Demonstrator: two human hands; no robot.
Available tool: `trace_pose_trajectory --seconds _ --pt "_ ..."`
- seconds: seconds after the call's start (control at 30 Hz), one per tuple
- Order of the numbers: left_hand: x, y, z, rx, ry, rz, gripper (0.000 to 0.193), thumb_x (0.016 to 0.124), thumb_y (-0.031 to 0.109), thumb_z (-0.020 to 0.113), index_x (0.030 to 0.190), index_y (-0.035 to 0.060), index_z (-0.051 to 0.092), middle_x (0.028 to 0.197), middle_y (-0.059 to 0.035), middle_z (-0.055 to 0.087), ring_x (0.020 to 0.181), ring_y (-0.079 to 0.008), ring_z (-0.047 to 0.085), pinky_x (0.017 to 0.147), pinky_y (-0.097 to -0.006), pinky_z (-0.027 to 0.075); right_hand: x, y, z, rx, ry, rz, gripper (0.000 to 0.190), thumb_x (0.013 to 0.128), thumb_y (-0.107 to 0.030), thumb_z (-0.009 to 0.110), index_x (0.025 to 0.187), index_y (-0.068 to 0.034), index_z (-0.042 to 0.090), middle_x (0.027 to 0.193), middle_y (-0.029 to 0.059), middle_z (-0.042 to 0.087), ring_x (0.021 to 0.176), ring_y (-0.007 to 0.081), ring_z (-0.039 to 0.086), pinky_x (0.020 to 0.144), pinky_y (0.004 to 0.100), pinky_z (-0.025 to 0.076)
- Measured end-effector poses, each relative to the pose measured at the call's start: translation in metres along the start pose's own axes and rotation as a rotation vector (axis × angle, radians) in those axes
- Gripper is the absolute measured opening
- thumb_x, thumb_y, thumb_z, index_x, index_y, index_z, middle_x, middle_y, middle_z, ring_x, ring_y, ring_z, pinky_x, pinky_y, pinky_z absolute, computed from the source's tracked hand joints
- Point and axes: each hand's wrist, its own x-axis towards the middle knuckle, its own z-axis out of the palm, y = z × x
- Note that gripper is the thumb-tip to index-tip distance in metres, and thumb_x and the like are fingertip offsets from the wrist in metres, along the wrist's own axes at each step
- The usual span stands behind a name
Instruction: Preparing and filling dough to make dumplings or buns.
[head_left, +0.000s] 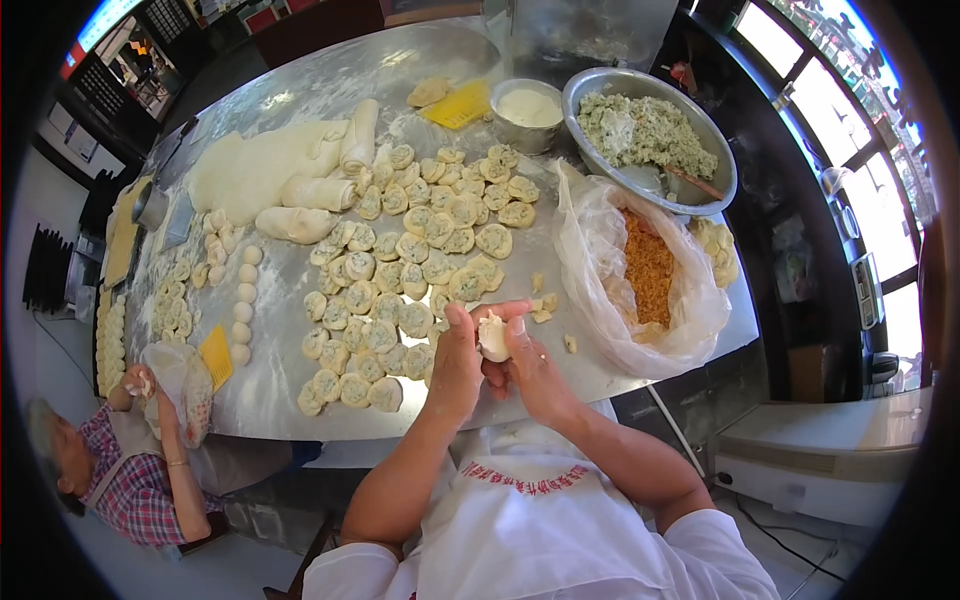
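Between my two hands, above the table's front edge, is a small pale piece of dough (493, 339). My left hand (459, 364) cups it from the left side, thumb upright. From the right, my right hand (541, 379) closes around it, its thumb against the dough. Just beyond my hands lie many flattened dough pieces (390, 307) with a green-flecked filling showing on top. Small dough scraps (545, 306) lie to the right of my fingers. Beside them stands an open plastic bag (592, 277) holding an orange-brown crumbly filling (646, 270).
A metal bowl (724, 139) of green-flecked filling with a wooden handle stands at back right, beside a flour container (527, 139). Sheeted dough (255, 169), a yellow scraper (459, 103) and dough balls (242, 311) lie on the metal table (262, 397). A co-worker (135, 465) handles dough at left.
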Motion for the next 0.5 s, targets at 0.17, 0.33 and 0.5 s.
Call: trace_pose_trajectory --seconds 0.17,0.33,0.5 --pt "-0.002 0.0 0.006 0.397 0.074 0.092 0.063 0.111 0.052 0.041 0.125 -0.0019 0.069 0.109 -0.0121 0.076 0.077 -0.0115 0.069 0.065 -0.0249 0.056 0.001 -0.001 0.013 0.049 0.17 0.136 0.081 0.105 -0.074 0.02 0.09 -0.005 0.06 0.064 0.0005 0.049 0.056 0.0123 0.05 0.054 0.0273 0.042" --pt "0.005 -0.007 0.021 0.187 0.191 0.28 0.067 0.112 0.054 0.037 0.121 -0.0023 0.072 0.106 -0.012 0.077 0.077 -0.0121 0.07 0.066 -0.0252 0.057 -0.004 -0.018 0.018 0.106 0.165 0.094 0.085 0.102 -0.078 0.017 0.079 -0.007 0.058 0.058 0.0009 0.046 0.053 0.0126 0.05 0.051 0.0275 0.041" --pt "-0.002 0.004 0.004 0.366 0.082 -0.124 0.074 0.109 0.061 0.036 0.125 -0.0036 0.069 0.117 -0.0118 0.075 0.085 -0.0166 0.07 0.077 -0.03 0.058 -0.001 -0.005 0.014 0.234 0.126 0.141 0.079 0.1 -0.082 0.021 0.095 -0.01 0.056 0.068 0.0018 0.053 0.052 0.0116 0.047 0.046 0.0272 0.037"
